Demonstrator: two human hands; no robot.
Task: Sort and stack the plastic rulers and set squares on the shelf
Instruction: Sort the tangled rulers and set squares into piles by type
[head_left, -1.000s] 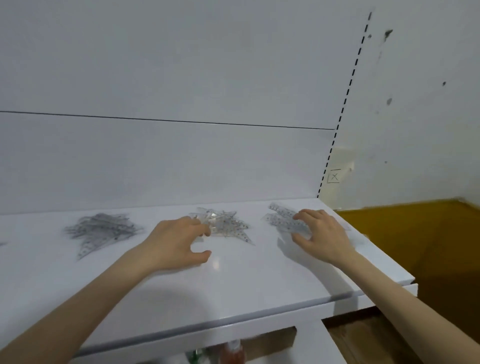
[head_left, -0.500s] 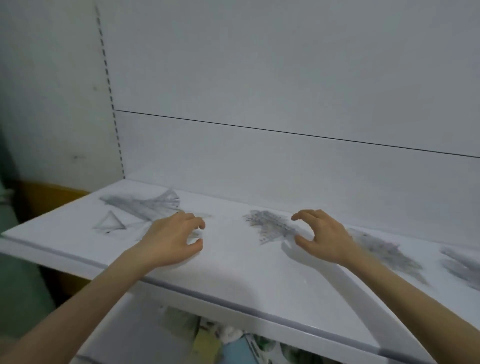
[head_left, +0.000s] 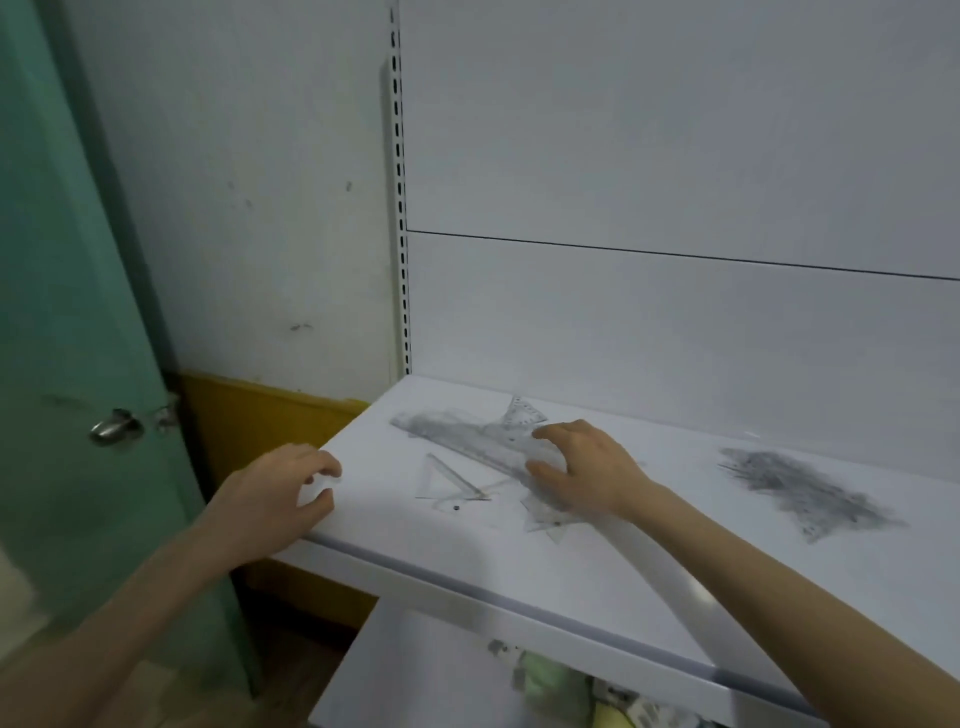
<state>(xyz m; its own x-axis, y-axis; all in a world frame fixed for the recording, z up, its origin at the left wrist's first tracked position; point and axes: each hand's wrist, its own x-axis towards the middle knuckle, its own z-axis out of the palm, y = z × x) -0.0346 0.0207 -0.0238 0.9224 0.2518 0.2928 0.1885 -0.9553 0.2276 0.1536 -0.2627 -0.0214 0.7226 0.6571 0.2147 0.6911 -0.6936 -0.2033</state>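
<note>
Left hand: fingers loosely curled, holding nothing, over the shelf corner; likely idle support
Set square: flat, right of that hand, untouched; loose, unsorted
Long rulers: fanned stack running leftward from under the right hand
Right hand: fingers arched over stack, thumb at near edge, presumably to square it up; clamped or not, cannot tell
Grey pile: well right of that hand

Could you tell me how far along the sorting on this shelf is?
Partly done, I'd judge. One grey heap farther right looks gathered, though blurred. In hand: the right hand grips the long rulers; the left hand hovers empty by the shelf corner. To do: a loose set square, more clear pieces under the right wrist and a protractor behind the rulers are unstacked.
</note>
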